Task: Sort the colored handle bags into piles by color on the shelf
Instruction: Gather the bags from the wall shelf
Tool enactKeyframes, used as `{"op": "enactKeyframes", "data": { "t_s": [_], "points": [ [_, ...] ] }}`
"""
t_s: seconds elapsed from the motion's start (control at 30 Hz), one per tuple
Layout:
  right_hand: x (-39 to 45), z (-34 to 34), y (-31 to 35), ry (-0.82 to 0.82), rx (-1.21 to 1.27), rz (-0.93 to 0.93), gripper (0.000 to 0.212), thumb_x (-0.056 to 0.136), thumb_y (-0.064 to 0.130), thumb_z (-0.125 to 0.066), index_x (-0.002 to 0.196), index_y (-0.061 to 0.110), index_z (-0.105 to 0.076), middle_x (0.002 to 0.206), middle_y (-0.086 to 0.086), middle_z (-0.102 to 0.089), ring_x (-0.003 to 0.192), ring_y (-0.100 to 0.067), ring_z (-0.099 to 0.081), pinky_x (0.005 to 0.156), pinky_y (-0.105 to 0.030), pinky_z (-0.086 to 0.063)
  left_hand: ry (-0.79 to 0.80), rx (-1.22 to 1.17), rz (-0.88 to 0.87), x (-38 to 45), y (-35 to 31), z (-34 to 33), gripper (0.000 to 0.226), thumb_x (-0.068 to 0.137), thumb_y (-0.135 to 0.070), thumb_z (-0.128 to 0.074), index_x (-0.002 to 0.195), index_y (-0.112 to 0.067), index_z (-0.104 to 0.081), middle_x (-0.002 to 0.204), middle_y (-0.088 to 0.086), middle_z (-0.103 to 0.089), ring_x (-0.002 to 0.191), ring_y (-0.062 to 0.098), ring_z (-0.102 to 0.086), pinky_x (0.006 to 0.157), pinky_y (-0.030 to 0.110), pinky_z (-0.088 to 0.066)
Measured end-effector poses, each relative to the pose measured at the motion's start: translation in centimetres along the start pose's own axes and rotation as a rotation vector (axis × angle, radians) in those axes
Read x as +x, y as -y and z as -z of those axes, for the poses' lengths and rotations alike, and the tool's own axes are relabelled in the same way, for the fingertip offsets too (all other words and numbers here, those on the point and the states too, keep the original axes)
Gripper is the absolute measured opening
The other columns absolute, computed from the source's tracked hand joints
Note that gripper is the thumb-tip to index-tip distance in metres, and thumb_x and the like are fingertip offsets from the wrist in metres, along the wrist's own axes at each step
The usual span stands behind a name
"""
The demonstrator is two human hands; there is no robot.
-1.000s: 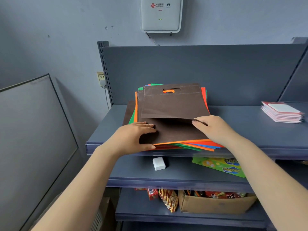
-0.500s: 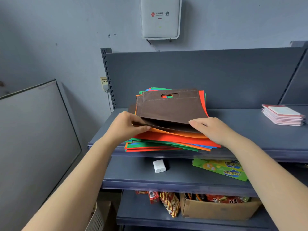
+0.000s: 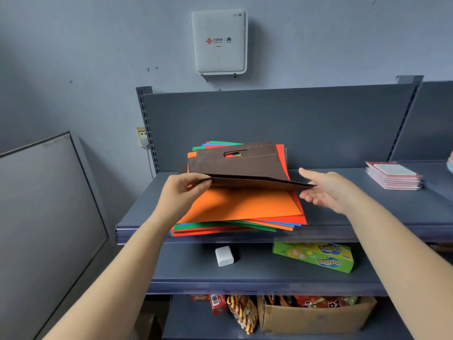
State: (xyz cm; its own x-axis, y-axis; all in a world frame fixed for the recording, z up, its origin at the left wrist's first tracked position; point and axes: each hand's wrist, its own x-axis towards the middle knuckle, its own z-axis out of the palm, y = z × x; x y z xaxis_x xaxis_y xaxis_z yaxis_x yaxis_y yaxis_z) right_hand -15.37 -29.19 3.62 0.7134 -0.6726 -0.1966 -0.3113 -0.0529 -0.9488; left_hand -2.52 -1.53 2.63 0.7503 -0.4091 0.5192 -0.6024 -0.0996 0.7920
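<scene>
Shelf, brown bags in left grip

Just one view here, so nothing is shared between cameras. The scene is seen from a head-worn wide-angle camera, pointed forward and slightly down at a grey shelf from pretty close, about arm's reach. Both forearms are seen coming in from 7 and 5 o'clock. The wall behind is faced square-on, with a white wall box up at 12 o'clock. Lower shelves are caught at 6 o'clock, and straight edges are bent a bit toward the frame borders.
</scene>
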Motion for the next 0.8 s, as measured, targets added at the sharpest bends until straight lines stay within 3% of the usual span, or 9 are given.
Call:
{"op": "enactKeyframes", "data": {
  "t_s": [0.17,0.27,0.37,0.47,0.63,0.73,0.8],
  "points": [
    [0.7,-0.5,0.5,0.104,0.208,-0.043,0.021,0.087,0.004,-0.064,0.107,-0.003,-0.062,0.085,-0.014,-0.069,0.062,-0.015,-0.066,0.039,-0.014,-0.045,0.104,0.165,-0.064,-0.7,0.1,-0.1,0.024,0.078,-0.001,-0.073,0.087,-0.023,-0.072,0.086,-0.008,-0.068,0.076,-0.007,-0.063,0.075,0.005,-0.044],
    [0.7,-0.6,0.6,0.062,0.091,-0.037,0.016,0.085,-0.007,-0.061,0.102,-0.006,-0.061,0.088,-0.016,-0.067,0.063,-0.018,-0.067,0.039,-0.015,-0.047,-0.018,0.534,-0.060,-0.8,0.6,0.6,0.015,0.079,-0.016,-0.075,0.093,-0.019,-0.073,0.087,-0.008,-0.062,0.082,0.013,-0.057,0.072,0.025,-0.043],
    [0.7,0.2,0.3,-0.113,0.008,0.029,0.019,0.082,-0.015,-0.059,0.101,-0.010,-0.058,0.084,-0.017,-0.062,0.058,-0.023,-0.062,0.036,-0.016,-0.047,-0.117,0.724,0.178,-1.3,1.3,1.8,0.023,0.083,-0.042,-0.068,0.080,-0.020,-0.060,0.084,-0.009,-0.056,0.080,0.016,-0.052,0.065,0.028,-0.037],
    [0.5,0.8,0.0,-0.115,0.007,0.017,0.018,0.083,-0.015,-0.057,0.100,-0.009,-0.057,0.082,-0.015,-0.060,0.060,-0.025,-0.062,0.037,-0.018,-0.049,-0.071,0.795,0.421,-1.9,1.8,2.9,0.041,0.085,-0.054,-0.058,0.067,-0.017,-0.055,0.067,-0.005,-0.058,0.070,0.019,-0.057,0.058,0.027,-0.038],
    [0.1,-0.1,-0.8,-0.049,0.088,0.036,0.021,0.086,-0.019,-0.047,0.098,-0.005,-0.057,0.100,-0.016,-0.059,0.074,-0.023,-0.061,0.054,-0.027,-0.051,0.064,0.525,0.587,-2.4,1.7,3.1,0.046,0.088,-0.047,-0.059,0.060,-0.010,-0.063,0.055,-0.002,-0.066,0.032,0.008,-0.049,0.043,0.017,-0.039],
    [0.0,-0.7,-1.6,-0.053,0.124,0.079,0.024,0.088,-0.020,-0.042,0.098,-0.003,-0.057,0.105,-0.016,-0.059,0.088,-0.025,-0.060,0.068,-0.032,-0.051,-0.007,0.270,0.666,-2.1,1.4,3.0,0.033,0.085,-0.032,-0.069,0.066,-0.005,-0.063,0.050,-0.002,-0.061,0.031,0.009,-0.047,0.035,0.016,-0.032],
    [-0.1,-1.0,-2.2,-0.076,0.163,0.097,0.025,0.088,-0.019,-0.042,0.098,-0.001,-0.057,0.106,-0.017,-0.059,0.094,-0.028,-0.059,0.069,-0.033,-0.050,-0.053,0.087,0.716,-1.8,1.0,2.8,0.028,0.082,-0.025,-0.073,0.069,-0.004,-0.059,0.054,0.002,-0.061,0.033,0.011,-0.048,0.034,0.016,-0.031]
  ]
}}
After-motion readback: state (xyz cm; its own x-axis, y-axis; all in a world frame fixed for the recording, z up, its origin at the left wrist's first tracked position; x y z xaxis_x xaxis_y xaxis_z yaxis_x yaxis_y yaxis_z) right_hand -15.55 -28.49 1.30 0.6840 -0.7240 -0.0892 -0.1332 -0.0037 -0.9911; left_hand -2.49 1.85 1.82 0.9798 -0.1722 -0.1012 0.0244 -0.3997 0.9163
